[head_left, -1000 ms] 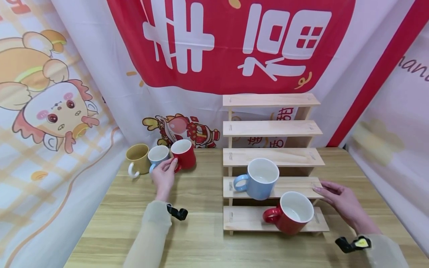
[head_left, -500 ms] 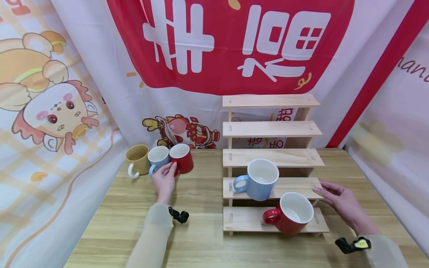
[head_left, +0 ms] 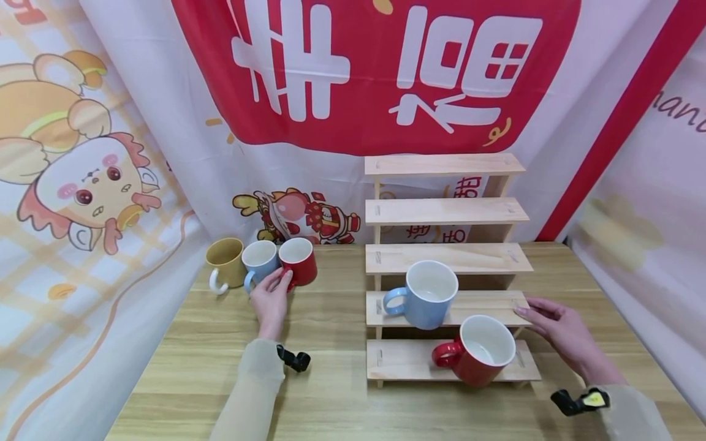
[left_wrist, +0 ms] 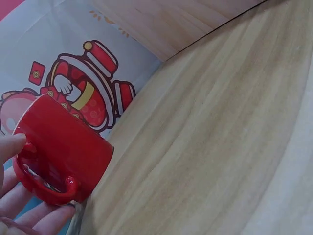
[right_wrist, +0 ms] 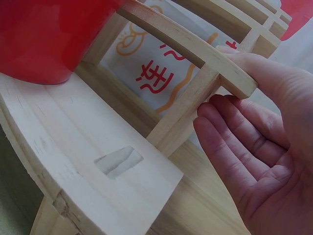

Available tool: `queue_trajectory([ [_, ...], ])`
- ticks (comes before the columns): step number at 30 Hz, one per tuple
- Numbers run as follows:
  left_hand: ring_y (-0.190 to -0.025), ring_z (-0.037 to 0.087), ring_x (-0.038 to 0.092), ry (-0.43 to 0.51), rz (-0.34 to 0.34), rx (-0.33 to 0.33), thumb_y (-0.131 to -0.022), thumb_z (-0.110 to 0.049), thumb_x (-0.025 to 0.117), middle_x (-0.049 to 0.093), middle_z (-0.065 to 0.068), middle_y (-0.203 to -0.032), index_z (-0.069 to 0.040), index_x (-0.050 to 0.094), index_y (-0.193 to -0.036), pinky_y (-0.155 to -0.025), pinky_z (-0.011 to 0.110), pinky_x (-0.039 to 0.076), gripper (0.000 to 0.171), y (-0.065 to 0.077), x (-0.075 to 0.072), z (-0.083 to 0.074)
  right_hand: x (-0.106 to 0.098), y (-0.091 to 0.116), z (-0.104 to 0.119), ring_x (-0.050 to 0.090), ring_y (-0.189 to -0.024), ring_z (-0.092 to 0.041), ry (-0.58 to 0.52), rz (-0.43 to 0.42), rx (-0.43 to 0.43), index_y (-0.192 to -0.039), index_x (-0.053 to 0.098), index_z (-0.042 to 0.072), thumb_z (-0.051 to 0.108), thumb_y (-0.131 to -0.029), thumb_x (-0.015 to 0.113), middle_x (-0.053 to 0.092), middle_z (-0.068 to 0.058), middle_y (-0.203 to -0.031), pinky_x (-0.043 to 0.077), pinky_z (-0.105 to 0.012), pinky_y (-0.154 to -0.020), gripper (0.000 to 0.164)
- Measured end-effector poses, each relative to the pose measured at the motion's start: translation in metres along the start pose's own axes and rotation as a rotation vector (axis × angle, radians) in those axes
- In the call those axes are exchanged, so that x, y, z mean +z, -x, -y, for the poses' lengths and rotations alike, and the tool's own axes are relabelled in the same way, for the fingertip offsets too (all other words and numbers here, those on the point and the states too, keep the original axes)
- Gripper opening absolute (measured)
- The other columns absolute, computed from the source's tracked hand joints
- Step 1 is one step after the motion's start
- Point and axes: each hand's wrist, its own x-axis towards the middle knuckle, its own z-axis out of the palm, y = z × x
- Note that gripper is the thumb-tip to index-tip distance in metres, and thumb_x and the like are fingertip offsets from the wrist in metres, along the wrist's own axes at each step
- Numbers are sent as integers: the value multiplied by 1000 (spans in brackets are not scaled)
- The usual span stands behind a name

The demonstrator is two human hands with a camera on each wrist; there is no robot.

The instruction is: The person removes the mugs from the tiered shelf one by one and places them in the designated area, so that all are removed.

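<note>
At the table's back left, a red mug stands beside a light blue mug and a mustard mug with a white handle. My left hand pinches the red mug's handle; in the left wrist view the thumb lies at the handle's top, with fingers behind it. My right hand grips the right end of the second-lowest board of a wooden stepped shelf, thumb on top and fingers below. That board bears another light blue mug; the lowest one bears another red mug.
The shelf's upper boards rise toward the back cloth, which hangs behind the wood-grain table. Printed cloths also line the left and right sides.
My left hand has brought the red mug slightly left and toward me, close beside the light blue mug. It hardly moves in the last half second. My right hand stays on the shelf.
</note>
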Motion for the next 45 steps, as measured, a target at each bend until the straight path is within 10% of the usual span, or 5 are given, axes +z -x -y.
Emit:
queue_trajectory([
  [15, -117, 22, 65, 19, 36, 123, -91, -24, 81, 68, 14, -127, -5, 71, -128, -91, 25, 55, 43, 15, 1, -52, 1, 0, 0, 67, -96, 0, -12, 12, -17, -111, 73, 25, 8, -99, 69, 69, 17, -107, 57, -19, -81, 22],
  [24, -117, 27, 66, 55, 267, 204, -89, -21, 83, 68, 19, -126, -1, 69, -128, -93, 27, 55, 45, 48, 19, -97, 1, -1, 2, 66, -96, 0, 26, -3, -1, -113, 72, 25, 12, -98, 71, 68, 19, -107, 57, -19, -80, 20],
  [45, -116, 17, 65, -64, 704, 233, -88, -31, 83, 70, -3, -124, -16, 74, -123, -100, 34, 52, 40, 116, 52, -107, 0, -1, 0, 65, -97, 1, 45, -5, 13, -117, 70, 24, 14, -97, 73, 67, 21, -107, 57, -19, -81, 22],
])
